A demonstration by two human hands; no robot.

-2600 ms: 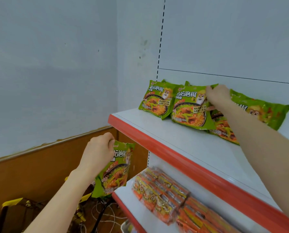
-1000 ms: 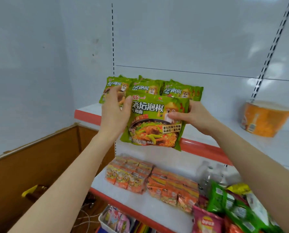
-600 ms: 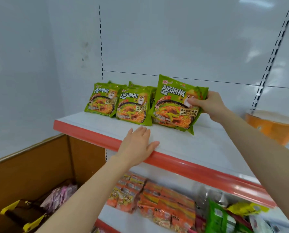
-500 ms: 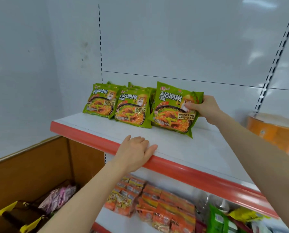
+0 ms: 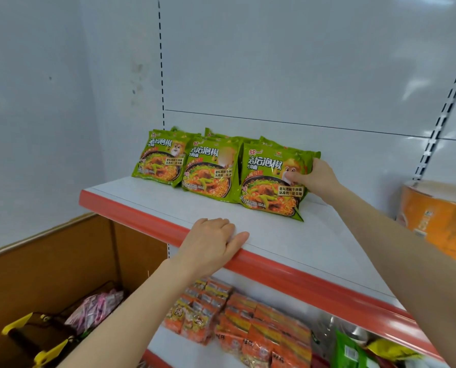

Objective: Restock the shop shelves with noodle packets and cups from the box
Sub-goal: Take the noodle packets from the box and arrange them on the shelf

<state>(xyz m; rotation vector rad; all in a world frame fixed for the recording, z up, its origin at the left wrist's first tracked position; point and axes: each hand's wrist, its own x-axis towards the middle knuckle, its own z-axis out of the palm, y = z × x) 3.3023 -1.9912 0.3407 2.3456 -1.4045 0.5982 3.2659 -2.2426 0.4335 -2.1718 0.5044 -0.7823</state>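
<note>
1. Right hand [image 5: 317,178]: thumb lies across the printed front and the fingers curl behind the right edge of the held noodle packet [image 5: 268,181], pinching it.
2. Held noodle packet: centre of frame, on the top shelf [image 5: 287,236], bottom seam on the white surface, leaning back. It is glossy green film, pillow-shaped, with crimped ends and a noodle-bowl print.
3. Left hand [image 5: 211,245]: palm down on the shelf's front edge, over the red edge strip [image 5: 314,285]. Fingers lie flat and relaxed on the white surface and hold nothing.
4. The middle packet [image 5: 208,170] and left packet [image 5: 159,162] have the same green film. They stand in a row just left of the held one, edges overlapping, with more green packets behind.
5. Orange noodle cup [image 5: 439,219]: right edge of frame, same shelf. It is round and tapered with a pale lid; the print is blurred.
6. Lower shelf, bottom centre: orange packets [image 5: 248,322] in shiny film, laid flat in rows. A green bag [image 5: 350,350] sits at lower right.
7. Lower left: pink wrapped packets [image 5: 96,310], crinkled.
</note>
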